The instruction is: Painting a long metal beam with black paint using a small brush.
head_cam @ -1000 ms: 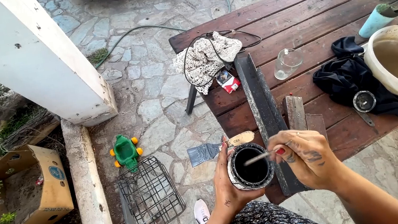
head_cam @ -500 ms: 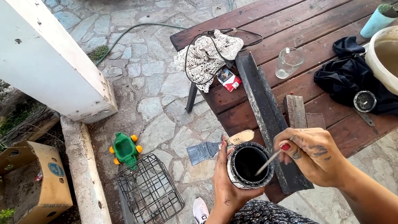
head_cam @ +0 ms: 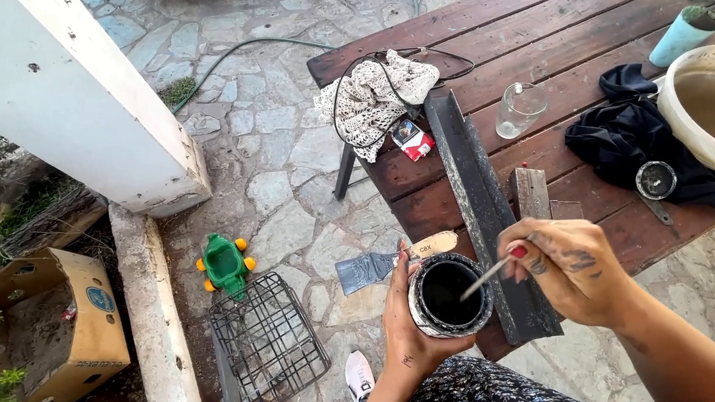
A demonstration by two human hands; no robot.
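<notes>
Black paint filled the can (head_cam: 448,294), gripped in the left hand (head_cam: 410,331) at the tabletop (head_cam: 555,31) edge. The right hand (head_cam: 570,266) pinched a thin stick (head_cam: 487,277), its tip dipped in the can. A brush (head_cam: 392,260) lay beside, near a dark metal bar (head_cam: 486,212).
</notes>
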